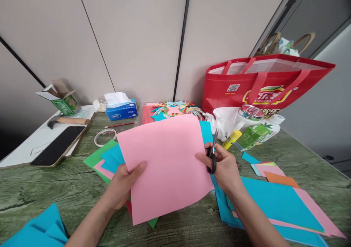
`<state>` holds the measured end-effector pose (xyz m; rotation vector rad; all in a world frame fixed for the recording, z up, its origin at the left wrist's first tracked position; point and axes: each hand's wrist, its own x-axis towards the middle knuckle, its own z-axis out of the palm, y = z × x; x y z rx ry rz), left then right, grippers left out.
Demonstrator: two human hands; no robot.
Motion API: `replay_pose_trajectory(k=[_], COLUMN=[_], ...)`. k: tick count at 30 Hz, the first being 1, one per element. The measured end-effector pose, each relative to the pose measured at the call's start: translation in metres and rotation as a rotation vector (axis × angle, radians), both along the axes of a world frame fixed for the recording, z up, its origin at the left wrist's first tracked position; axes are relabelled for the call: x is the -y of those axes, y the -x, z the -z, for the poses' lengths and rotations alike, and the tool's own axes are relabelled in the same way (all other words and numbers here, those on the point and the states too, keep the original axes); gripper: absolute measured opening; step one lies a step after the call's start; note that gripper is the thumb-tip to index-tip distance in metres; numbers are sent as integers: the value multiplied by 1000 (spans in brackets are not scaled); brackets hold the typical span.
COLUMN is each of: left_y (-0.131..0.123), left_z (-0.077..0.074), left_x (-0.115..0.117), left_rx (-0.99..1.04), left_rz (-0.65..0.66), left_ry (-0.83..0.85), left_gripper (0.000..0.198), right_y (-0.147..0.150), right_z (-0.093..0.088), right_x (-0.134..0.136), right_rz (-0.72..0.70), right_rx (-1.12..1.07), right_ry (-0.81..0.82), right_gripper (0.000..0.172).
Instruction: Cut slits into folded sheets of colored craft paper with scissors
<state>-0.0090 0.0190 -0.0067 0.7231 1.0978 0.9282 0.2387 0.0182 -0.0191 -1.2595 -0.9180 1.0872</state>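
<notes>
A large pink paper sheet [167, 166] is held up over the green table [55, 188]. My left hand [123, 183] pinches its lower left edge, thumb on top. My right hand [223, 164] grips black-handled scissors [212, 155] at the sheet's right edge, blades pointing up and nearly closed. Under the pink sheet lie blue and green sheets [108, 157].
More blue, pink and orange sheets [276, 199] lie at the right, blue ones [41, 228] at the bottom left. At the back stand a red bag [263, 84], a tissue box [121, 110], folded paper stars [175, 108], a glue stick [232, 138], a jar [251, 113], a tape ring [105, 135] and a phone [59, 146].
</notes>
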Motion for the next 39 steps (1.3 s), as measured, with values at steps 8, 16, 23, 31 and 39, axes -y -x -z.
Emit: replay_pose_trajectory(k=[8, 16, 23, 31, 39], left_y=[7, 4, 3, 5, 4], left_z=[-2, -1, 3, 1, 1], left_x=[1, 4, 5, 1, 4], left_rx=[-68, -73, -71, -75, -47], left_rz=[88, 305, 356, 133, 260], left_ry=[10, 45, 16, 15, -62], left_gripper=[22, 22, 22, 22, 22], right_y=[-4, -5, -3, -10, -13], right_z=[1, -3, -10, -2, 3], right_x=[-4, -7, -3, -4, -4], right_rz=[-127, 200, 342, 30, 101], right_rx=[-26, 24, 110, 14, 29], right_ry=[36, -114, -202, -4, -51], right_gripper=[36, 38, 31, 42, 40])
